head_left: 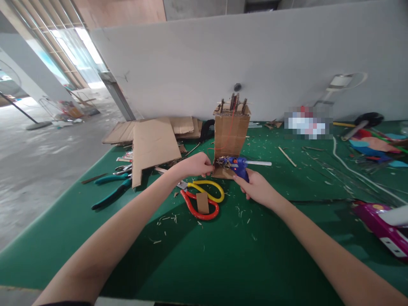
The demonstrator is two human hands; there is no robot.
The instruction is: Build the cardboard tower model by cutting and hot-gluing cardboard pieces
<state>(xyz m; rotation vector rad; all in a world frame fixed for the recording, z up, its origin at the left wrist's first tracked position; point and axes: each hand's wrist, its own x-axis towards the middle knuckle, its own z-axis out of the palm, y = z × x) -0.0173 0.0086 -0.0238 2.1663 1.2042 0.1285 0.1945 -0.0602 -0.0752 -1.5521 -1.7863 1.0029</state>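
A tall cardboard box [231, 131] stands upright on the green table [223, 255], with dark sticks poking out of its top and a red wire down its front. My left hand [195, 165] is closed against the box's lower left corner, pinching it. My right hand [257, 187] grips a blue glue gun [239, 166], its nozzle pointing left into the tangle of small parts at the box's base. A white glue stick [259, 163] juts from the gun's back.
Red and yellow scissors [204, 197] lie just in front of the box under a small cardboard scrap. Flat cardboard sheets [154, 142] and teal pliers [111, 193] lie at the left. Coloured scraps, white cord and a pink object [381, 225] sit at the right.
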